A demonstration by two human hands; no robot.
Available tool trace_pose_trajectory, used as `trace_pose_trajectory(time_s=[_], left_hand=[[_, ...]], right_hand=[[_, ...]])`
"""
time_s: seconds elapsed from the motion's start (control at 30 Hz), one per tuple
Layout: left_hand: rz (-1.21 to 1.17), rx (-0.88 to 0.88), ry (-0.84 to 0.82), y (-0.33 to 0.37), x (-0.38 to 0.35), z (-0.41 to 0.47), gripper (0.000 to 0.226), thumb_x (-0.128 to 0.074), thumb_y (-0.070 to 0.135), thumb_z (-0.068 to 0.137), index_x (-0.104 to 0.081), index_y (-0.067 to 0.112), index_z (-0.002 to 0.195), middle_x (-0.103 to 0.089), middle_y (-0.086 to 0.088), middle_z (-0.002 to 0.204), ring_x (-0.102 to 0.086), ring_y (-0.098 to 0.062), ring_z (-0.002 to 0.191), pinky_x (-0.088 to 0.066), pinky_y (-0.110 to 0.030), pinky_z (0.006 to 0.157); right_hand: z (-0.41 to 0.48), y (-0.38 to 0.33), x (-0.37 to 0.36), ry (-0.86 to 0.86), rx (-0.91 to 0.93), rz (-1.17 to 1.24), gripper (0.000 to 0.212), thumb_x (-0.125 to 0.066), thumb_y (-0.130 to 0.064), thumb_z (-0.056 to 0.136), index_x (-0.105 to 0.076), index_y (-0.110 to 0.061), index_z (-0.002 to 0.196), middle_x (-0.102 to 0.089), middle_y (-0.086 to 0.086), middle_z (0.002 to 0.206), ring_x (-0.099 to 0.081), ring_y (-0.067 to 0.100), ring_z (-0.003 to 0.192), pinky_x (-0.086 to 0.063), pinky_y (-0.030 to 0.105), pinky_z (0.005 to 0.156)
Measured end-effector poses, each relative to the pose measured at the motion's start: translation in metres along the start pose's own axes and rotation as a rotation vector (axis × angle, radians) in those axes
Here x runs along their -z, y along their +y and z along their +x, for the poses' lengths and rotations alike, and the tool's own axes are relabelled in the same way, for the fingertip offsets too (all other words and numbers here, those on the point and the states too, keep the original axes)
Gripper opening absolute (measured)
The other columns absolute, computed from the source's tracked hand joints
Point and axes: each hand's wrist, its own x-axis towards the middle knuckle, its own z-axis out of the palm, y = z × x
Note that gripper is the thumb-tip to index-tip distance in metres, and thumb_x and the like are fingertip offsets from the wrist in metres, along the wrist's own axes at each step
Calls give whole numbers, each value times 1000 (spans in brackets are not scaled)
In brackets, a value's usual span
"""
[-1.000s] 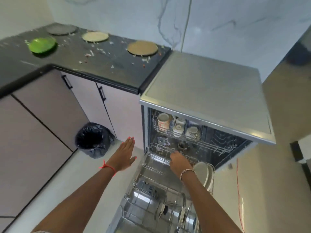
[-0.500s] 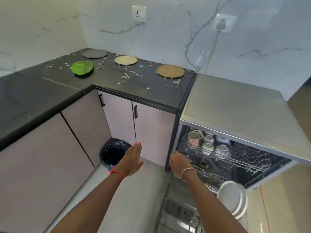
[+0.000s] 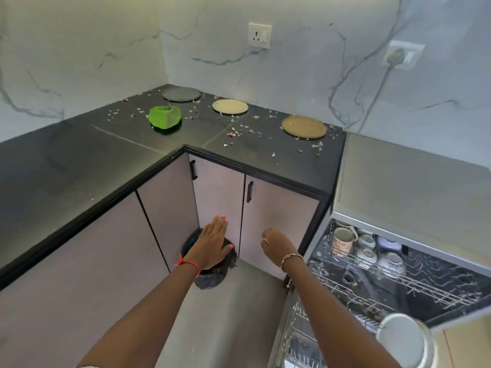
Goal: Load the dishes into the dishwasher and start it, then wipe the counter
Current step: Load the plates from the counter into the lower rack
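The dishwasher [image 3: 398,187] stands open at the right. Its upper rack [image 3: 414,285] holds a mug [image 3: 343,240] and several small bowls. White plates [image 3: 403,341] stand in the pulled-out lower rack [image 3: 300,341]. On the black counter [image 3: 79,160] lie a grey plate [image 3: 181,93], a cream plate [image 3: 230,106], a brown plate [image 3: 304,126] and a green bowl [image 3: 164,120], among scattered crumbs. My left hand [image 3: 212,244] is flat with fingers spread, in front of the cabinet doors. My right hand [image 3: 279,247] hangs loosely curled and empty, left of the dishwasher.
A bin with a black liner [image 3: 210,274] sits on the floor below my left hand, at the cabinet corner. Cabinet doors with black handles [image 3: 249,192] run under the counter. A wall socket [image 3: 259,35] and a plugged-in cable [image 3: 397,58] are on the marble wall.
The view has swung left and up toward the counter. My right hand has left the dishwasher's lower rack and moved left in front of the cabinet. My left hand stays open.
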Motion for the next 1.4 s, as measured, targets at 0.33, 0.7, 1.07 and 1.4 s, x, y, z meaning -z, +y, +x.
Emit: trace_pose_trajectory(time_s=[0.33,0.7,1.07,1.4], left_hand=[[-21,-52,57,-57,24,85,68,-39,37,99,-6,5,149,5,-9,158,11,-22,145,6,-37,116],[-103,-71,113,-96,60,263,68,-42,36,98,-8,4,149,-1,-9,158,10,-21,145,9,-33,115],[-97,-142,126,-104,76,391,62,-44,34,97,-20,6,147,-13,-8,156,1,-22,146,1,-38,117],[-116,-206,20,-108,77,521,60,-40,35,98,-18,8,148,-10,-4,157,4,-19,146,2,-35,116]], right_hand=[[96,-3,29,86,-13,63,29,-38,-16,98,-58,4,104,-57,16,102,-56,26,91,-42,26,76],[247,29,100,266,-55,92,28,-39,-18,98,-60,1,99,-59,15,100,-57,28,91,-37,25,74],[339,78,148,364,-337,201,31,-40,-25,98,-56,1,106,-57,16,111,-55,31,102,-42,35,84],[435,135,185,424,-671,383,32,-43,-21,96,-48,5,115,-49,25,122,-53,37,104,-42,37,82]])
